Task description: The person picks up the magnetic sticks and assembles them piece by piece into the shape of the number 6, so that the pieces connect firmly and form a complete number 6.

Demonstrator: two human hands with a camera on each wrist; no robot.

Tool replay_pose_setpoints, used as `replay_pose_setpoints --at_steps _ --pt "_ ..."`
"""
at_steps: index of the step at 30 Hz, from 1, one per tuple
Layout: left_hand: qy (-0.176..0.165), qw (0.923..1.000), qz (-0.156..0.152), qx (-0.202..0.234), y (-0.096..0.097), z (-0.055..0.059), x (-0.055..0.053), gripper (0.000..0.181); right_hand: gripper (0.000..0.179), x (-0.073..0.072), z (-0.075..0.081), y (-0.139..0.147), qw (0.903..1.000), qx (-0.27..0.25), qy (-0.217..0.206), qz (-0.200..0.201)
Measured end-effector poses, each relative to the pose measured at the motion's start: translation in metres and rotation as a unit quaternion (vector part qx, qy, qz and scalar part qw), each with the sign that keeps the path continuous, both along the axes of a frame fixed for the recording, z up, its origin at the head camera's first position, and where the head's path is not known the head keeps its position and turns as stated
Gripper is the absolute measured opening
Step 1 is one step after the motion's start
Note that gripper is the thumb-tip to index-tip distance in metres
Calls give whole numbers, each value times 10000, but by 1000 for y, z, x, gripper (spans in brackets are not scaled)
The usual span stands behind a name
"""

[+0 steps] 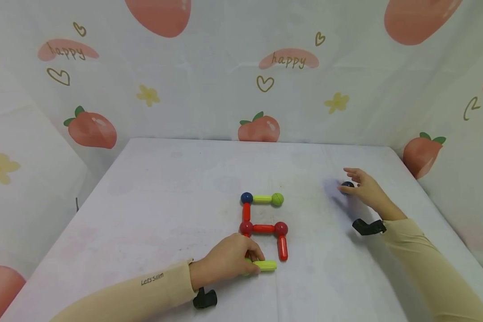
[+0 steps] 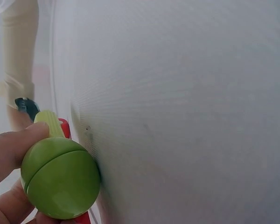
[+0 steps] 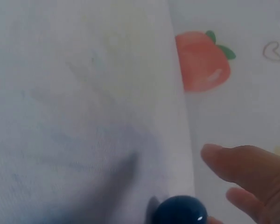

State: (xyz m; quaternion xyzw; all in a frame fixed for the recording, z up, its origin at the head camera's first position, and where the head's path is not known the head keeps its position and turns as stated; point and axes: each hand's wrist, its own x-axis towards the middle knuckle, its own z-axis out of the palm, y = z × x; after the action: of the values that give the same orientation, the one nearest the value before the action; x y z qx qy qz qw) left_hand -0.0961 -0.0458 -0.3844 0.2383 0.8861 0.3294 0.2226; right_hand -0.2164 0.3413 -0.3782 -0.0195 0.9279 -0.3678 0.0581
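Note:
My left hand (image 1: 232, 256) pinches a joined green ball (image 2: 60, 179) and ribbed yellow-green rod (image 1: 266, 266) low over the table. The rod points right, and fingers hide most of the ball in the head view. Just beyond lies a figure of joined sticks and balls: red rods (image 1: 263, 229), red balls (image 1: 281, 228), a blue ball (image 1: 247, 198), a yellow-green rod (image 1: 262, 199) and a second green ball (image 1: 277, 199). My right hand (image 1: 368, 192) is around a dark blue ball (image 3: 179, 211), fingers loosely spread and the thumb apart from it in the right wrist view.
A white-covered table (image 1: 177, 179) carries everything. Behind and beside it hangs a white cloth (image 1: 213, 89) printed with peaches, flowers and hearts. A black wrist camera (image 1: 205, 298) sits under the left wrist, another black camera (image 1: 368, 227) under the right.

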Motion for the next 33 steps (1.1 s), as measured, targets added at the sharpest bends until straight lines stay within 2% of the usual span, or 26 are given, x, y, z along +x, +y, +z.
replay_pose_setpoints --at_steps 5,14,23,33 --pt "-10 10000 -5 7 0 0 0 16 69 -4 -8 7 9999 -1 27 101" --pt "-47 10000 18 26 0 0 0 16 56 -5 -11 9 9995 213 4 236" --pt "6 10000 -5 14 0 1 0 16 52 -6 -12 10 9993 345 -138 49" --pt "27 10000 -12 -23 0 2 0 15 48 3 -6 -8 9997 63 228 -34"
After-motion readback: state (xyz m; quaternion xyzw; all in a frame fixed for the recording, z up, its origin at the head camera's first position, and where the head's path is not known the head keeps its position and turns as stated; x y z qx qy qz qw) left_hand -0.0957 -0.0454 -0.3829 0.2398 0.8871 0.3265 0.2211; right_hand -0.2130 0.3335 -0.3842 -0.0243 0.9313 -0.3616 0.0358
